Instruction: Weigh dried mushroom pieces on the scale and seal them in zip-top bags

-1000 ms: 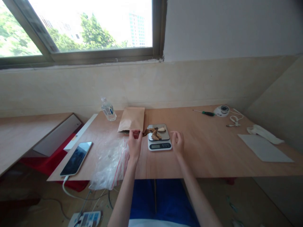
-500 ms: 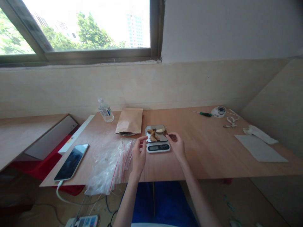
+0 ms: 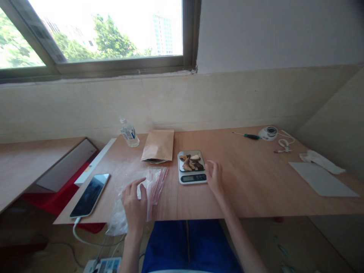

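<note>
A small white kitchen scale (image 3: 193, 178) with a dark display lies on the table in front of me. Several dried brown and pale pieces, looking like dried mushrooms (image 3: 191, 163), rest on its metal plate. Close to the scale's right edge is my right hand (image 3: 215, 177), fingers loosely bent and apart, with nothing visible in them. Over a pile of clear zip-lock bags (image 3: 155, 185) with red seal lines hovers my left hand (image 3: 135, 201). Its thumb and fingers are spread and hold nothing; whether they touch the plastic I cannot tell.
Behind the bags are a brown paper pouch (image 3: 158, 146) and a water bottle (image 3: 130, 133). A phone (image 3: 90, 195) on a charging cable lies at left. Toward the right are a green screwdriver (image 3: 251, 137), a white dome camera (image 3: 267, 133), a white cloth (image 3: 321, 161) and a pale sheet (image 3: 321, 179).
My right hand has let go of a brown piece, which now lies on the scale, and has drawn back to its right. My left hand has moved left from the scale to above the bags.
</note>
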Demonstrator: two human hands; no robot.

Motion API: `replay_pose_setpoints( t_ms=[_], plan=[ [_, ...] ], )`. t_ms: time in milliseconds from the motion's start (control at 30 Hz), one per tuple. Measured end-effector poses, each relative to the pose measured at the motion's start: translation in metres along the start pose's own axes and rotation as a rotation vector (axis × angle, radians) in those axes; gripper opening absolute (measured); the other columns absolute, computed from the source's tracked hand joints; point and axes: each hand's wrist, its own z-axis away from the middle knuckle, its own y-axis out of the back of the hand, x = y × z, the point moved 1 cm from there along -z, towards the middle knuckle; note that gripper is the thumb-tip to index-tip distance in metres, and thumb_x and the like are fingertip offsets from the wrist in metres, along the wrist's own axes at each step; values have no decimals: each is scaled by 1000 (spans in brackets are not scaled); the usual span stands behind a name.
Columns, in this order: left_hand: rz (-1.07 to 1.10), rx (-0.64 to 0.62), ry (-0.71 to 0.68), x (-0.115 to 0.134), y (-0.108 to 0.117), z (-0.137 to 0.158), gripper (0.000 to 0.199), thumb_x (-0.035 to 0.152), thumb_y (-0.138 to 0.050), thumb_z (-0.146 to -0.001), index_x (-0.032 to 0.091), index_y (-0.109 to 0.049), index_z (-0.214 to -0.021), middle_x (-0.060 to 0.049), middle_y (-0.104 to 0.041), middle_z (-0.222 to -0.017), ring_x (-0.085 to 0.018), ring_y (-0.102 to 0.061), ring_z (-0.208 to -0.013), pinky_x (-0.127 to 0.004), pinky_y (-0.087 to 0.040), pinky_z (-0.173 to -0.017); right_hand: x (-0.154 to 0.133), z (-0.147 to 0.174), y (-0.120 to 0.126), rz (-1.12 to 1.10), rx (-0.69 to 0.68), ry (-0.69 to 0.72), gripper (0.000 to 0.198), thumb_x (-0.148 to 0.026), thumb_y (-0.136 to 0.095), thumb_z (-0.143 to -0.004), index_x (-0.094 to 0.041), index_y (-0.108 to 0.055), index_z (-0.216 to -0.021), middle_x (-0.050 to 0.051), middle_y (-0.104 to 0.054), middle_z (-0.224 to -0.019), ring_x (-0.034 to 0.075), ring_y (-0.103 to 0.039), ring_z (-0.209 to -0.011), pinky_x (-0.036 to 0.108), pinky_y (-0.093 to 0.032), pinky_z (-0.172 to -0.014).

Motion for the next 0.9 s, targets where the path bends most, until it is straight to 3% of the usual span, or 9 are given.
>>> replay_pose_setpoints(
  t_ms=[133,200,267,467,633,767,900],
  plan=[
    [-263,-337,104,-41,-12,-1,34,31,-49,-81,25,-58,-114,-10,-50,-129,-31,-49,-111,-48,-37,-91,5,23,21,2,50,-100,24,-35,-39,-89,-19,-53,-101,10,-55,-95,24,-50,-91,42,-41,-82],
    [-308,-478,43,-57,-22,2,39,30,-49,-82,27,-55,-120,-9,-43,-138,-30,-43,-121,-45,-34,-96,5,34,29,0,50,-141,24,-35,-40,-88,-20,-53,-101,10,-54,-93,24,-49,-90,42,-41,-79],
    [-331,-527,-12,-66,-32,6,42,29,-43,-86,27,-50,-127,-9,-39,-141,-25,-37,-128,-43,-30,-102,4,43,34,-3,47,-174,24,-35,-40,-88,-20,-53,-101,10,-54,-92,25,-49,-88,41,-41,-77],
    [-372,-515,-31,-66,-53,1,45,29,-29,-92,23,-40,-135,-11,-31,-146,-23,-26,-135,-42,-22,-106,7,52,35,-24,54,-213,22,-34,-40,-87,-20,-55,-95,10,-55,-90,24,-49,-83,40,-41,-73],
    [-354,-474,-23,-63,-62,-21,45,27,-28,-91,19,-41,-134,-13,-35,-144,-22,-29,-133,-41,-23,-107,12,51,34,-52,61,-246,23,-33,-40,-87,-20,-58,-93,9,-56,-87,22,-49,-74,36,-42,-66],
    [-377,-364,44,-50,-45,-23,47,30,-39,-86,14,-44,-130,-17,-39,-139,-27,-33,-129,-43,-26,-104,7,50,36,-20,36,-196,23,-33,-39,-87,-21,-59,-92,8,-55,-85,23,-50,-77,37,-42,-68],
    [-434,-291,251,-41,-18,-13,49,38,-51,-79,18,-51,-123,-18,-48,-124,-35,-47,-111,-48,-37,-90,-1,48,37,4,-14,-141,25,-31,-40,-88,-21,-60,-97,8,-53,-88,23,-51,-84,40,-43,-75]
  ],
)
